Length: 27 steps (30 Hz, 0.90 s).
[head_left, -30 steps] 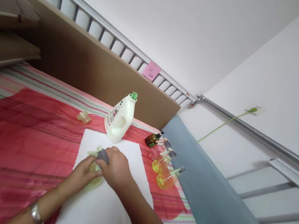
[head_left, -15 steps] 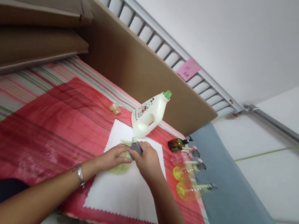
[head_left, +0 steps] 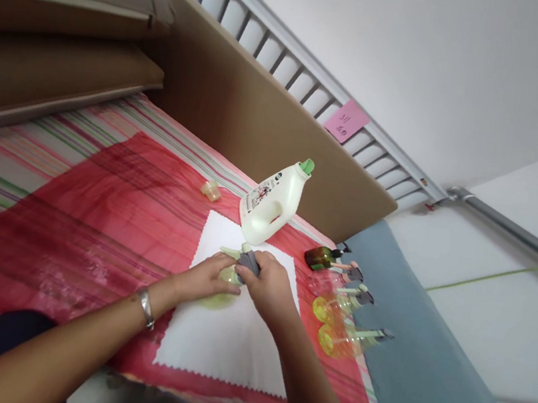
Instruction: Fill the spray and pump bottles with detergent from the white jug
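Observation:
A clear yellow-green pump bottle (head_left: 220, 300) stands on a white cloth (head_left: 231, 351) with zigzag edges. My left hand (head_left: 204, 278) is closed round the bottle's upper part, thumb and fingers on either side. My right hand (head_left: 268, 289) grips the grey pump head (head_left: 250, 262) at the bottle's top, its fingers partly hidden. Just beyond my hands, a white detergent jug (head_left: 271, 205) with a green spout stands at the cloth's far edge. Left of the jug lies a small pale translucent cap (head_left: 210, 190).
Several pump bottles lie in a row at the right: a dark brown bottle (head_left: 320, 257), a pink bottle (head_left: 325, 281) and yellow ones. Red sheer fabric (head_left: 109, 218) covers the striped tablecloth. A brown board (head_left: 261, 119) backs the table; cardboard (head_left: 55, 75) is stacked at left.
The view has shifted slightly. My left hand's fingers have spread a little along the bottle, and my right hand stays on the pump head.

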Available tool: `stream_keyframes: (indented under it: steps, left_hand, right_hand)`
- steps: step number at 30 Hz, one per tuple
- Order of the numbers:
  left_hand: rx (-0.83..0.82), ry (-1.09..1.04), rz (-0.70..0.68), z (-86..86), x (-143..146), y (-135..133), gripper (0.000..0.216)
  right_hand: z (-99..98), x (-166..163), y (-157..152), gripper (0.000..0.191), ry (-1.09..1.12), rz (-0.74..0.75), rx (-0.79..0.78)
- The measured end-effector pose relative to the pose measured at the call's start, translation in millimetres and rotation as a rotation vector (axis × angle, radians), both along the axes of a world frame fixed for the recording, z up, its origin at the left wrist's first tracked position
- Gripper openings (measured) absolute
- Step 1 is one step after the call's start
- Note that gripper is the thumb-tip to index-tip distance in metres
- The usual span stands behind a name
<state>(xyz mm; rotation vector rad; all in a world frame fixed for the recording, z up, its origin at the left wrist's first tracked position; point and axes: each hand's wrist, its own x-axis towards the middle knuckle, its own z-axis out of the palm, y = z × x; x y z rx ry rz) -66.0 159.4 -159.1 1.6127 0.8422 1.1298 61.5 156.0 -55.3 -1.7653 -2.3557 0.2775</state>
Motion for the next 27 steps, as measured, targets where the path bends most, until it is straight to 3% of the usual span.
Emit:
stream_keyframes:
  steps: [3, 6, 11, 14, 17, 22, 27]
  left_hand:
    - [-0.017, -0.035, 0.078, -0.1, 3.7, -1.2, 0.039]
    - [0.017, -0.090, 0.024, -4.9, 6.4, 2.4, 0.029]
    - [0.022, 0.027, 0.061, -15.8, 5.6, 7.1, 0.027]
    - [0.062, 0.128, 0.108, -24.1, -0.1, 7.6, 0.046]
    - [0.060, 0.239, 0.160, -32.8, -12.1, 5.9, 0.054]
    - [0.101, 0.398, 0.247, -55.3, -23.3, 1.1, 0.051]
    - [0.234, 0.489, 0.249, -82.6, -15.0, -6.7, 0.054]
  right_hand:
    - [0.5, -2.5, 0.2, 0.010, -0.002, 0.000, -0.011]
    - [0.3, -4.2, 0.8, 0.009, -0.002, -0.009, -0.012]
    - [1.4, -3.3, 0.0, 0.016, -0.022, 0.003, 0.014]
    - [7.1, 10.2, 1.5, 0.022, 0.002, -0.006, 0.040]
    - [21.3, 43.2, -3.3, 0.020, 0.122, -0.062, 0.039]
    - [47.4, 128.5, -20.8, 0.013, 0.241, -0.154, 0.028]
    - [49.6, 198.7, -30.1, 0.009, 0.231, -0.263, 0.043]
